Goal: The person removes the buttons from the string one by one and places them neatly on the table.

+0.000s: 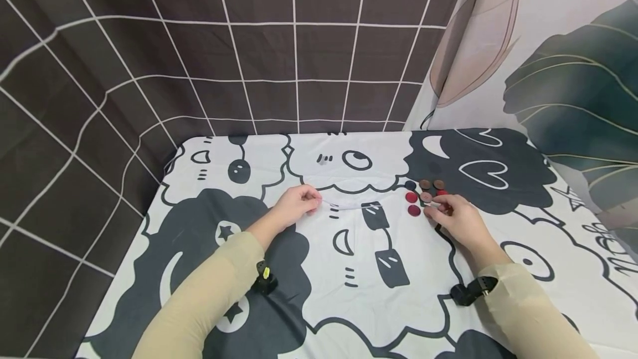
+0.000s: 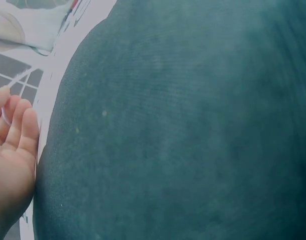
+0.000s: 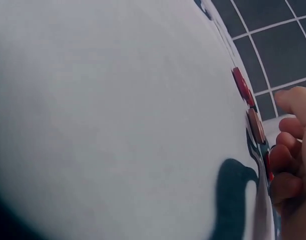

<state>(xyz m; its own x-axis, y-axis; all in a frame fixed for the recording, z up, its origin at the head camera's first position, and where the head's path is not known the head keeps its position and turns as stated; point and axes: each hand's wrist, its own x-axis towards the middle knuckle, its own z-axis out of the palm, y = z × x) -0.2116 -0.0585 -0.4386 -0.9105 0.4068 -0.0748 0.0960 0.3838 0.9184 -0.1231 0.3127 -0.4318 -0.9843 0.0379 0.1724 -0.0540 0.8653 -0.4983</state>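
Note:
A thin white string (image 1: 344,207) stretches rightward from my left hand (image 1: 295,205), low over the patterned cloth. Thumb and fingertips of that hand pinch its end, and the left wrist view shows the string (image 2: 22,76) leaving the fingers. My right hand (image 1: 461,219) has thumb and fingers together around a small whitish bit, apparently the string's other end; against the white cloth the stretch between is hard to follow. Just beside these fingertips lie several flat, button-like discs: a red disc (image 1: 414,210), a brown disc (image 1: 426,197) and a dark blue disc (image 1: 410,185) among them.
A white and dark grey cartoon-print cloth (image 1: 319,303) covers the table. Behind and to the left hangs a dark gridded curtain (image 1: 269,49); a leaf-print curtain (image 1: 573,71) hangs at the right. Black cameras (image 1: 468,292) are strapped to both wrists.

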